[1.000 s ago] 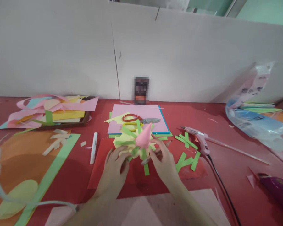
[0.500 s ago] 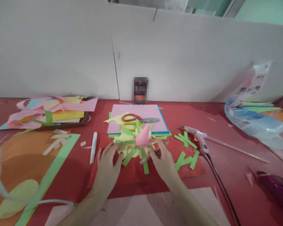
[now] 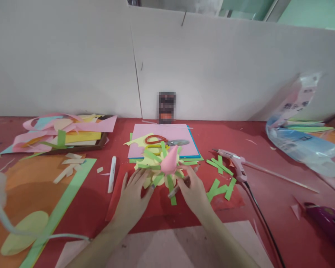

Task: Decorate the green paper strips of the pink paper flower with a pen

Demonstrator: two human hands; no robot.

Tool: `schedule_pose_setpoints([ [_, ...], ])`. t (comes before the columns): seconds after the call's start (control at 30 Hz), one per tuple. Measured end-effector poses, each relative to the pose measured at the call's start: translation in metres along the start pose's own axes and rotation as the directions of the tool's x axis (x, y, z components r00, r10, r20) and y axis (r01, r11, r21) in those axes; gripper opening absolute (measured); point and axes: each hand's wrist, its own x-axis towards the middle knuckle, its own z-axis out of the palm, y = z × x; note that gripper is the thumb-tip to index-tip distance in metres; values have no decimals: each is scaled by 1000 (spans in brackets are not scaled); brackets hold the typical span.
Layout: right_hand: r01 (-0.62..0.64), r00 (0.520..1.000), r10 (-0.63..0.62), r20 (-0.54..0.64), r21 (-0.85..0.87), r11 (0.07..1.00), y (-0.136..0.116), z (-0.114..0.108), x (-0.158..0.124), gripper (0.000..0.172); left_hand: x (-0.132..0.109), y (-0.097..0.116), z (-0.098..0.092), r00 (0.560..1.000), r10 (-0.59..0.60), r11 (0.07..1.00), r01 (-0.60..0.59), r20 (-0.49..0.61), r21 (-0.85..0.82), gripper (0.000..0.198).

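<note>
A paper flower lies on a red sheet (image 3: 156, 208) in front of me: a pink paper cone (image 3: 169, 161) over yellow petals with green strips (image 3: 171, 188) fanning out. My left hand (image 3: 134, 199) rests flat with fingers spread, its fingertips touching the green strips at the flower's left side. My right hand (image 3: 194, 190) is curled at the flower's right side, fingers pinched at the base of the pink cone, with a thin stick (image 3: 181, 184) under them.
Red-handled scissors (image 3: 164, 141) lie on a pink sheet (image 3: 184, 143) behind the flower. A pink glue gun (image 3: 236, 163) with its black cord lies to the right, near loose green strips (image 3: 222, 186). A white marker (image 3: 111, 174) lies left. Paper scraps fill a tray (image 3: 64, 136); a plastic bag (image 3: 301, 145) sits at right.
My left hand drew back from the flower, spread its fingers, then slid forward again to touch the green strips. My right hand stayed at the cone's base.
</note>
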Motion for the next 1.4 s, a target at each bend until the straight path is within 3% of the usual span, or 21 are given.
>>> schedule_pose_setpoints([
  [0.43,90,993,-94,-75,-66,994,-3,1,0,20,2,2,-1,984,179,983,-178,-10,36,56],
  [0.6,50,999,-50,6,48,998,-4,1,-2,23,5,-4,6,995,88,996,-87,-42,30,55],
  [0.83,13,999,-3,-49,211,977,-3,-8,4,26,4,4,-3,983,-46,995,30,-179,-90,42],
  [0.9,54,997,-33,-69,323,945,0,-14,6,30,4,8,-6,981,-20,998,7,-193,-65,38],
  [0.97,111,989,-67,-130,372,921,3,-21,10,32,4,10,-8,989,62,997,-68,-133,-38,37],
  [1.1,186,962,-111,-251,297,937,11,-33,18,30,3,11,-9,990,117,992,-120,-76,-38,37],
  [1.2,149,943,-141,-300,2,989,15,-39,21,18,3,9,-10,992,87,994,-92,-93,-57,31],
  [1.3,69,951,-140,-275,-252,965,16,-41,19,20,5,7,-10,992,66,994,-75,-108,-81,27],
  [1.4,36,975,-107,-197,-333,942,17,-38,15,23,6,4,-9,991,52,990,-67,-120,-123,26],
])
